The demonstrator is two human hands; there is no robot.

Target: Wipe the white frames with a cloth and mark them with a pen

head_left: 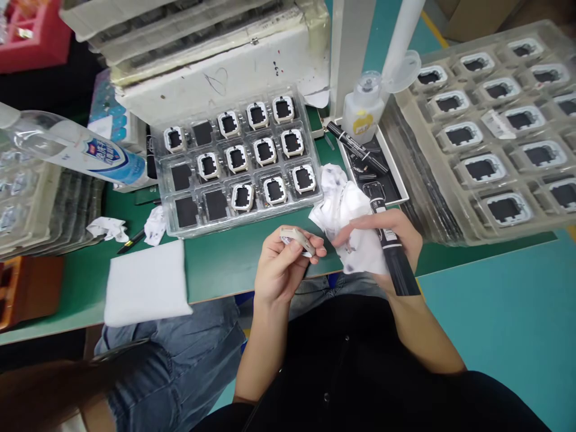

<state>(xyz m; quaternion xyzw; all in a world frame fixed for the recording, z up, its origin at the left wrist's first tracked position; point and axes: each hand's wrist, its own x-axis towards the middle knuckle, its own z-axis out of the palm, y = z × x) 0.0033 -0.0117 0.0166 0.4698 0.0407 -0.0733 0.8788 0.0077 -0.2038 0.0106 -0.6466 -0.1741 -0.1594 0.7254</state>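
My left hand pinches a small pale watch case between thumb and fingers, tilted on edge above the front of the green table. In my right hand is a thick black marker pen, its lower end pointing toward me. The index finger of that hand stretches over a crumpled white cloth spotted with dark ink, which lies beneath and beside the hand. Just beyond my hands, a clear plastic tray carries rows of similar watch cases; several of its pockets hold none.
An open box with more markers stands behind the cloth, beside a pump bottle. Stacked trays rise at right. At left are a large bottle, a folded white cloth and a seated person's jeans.
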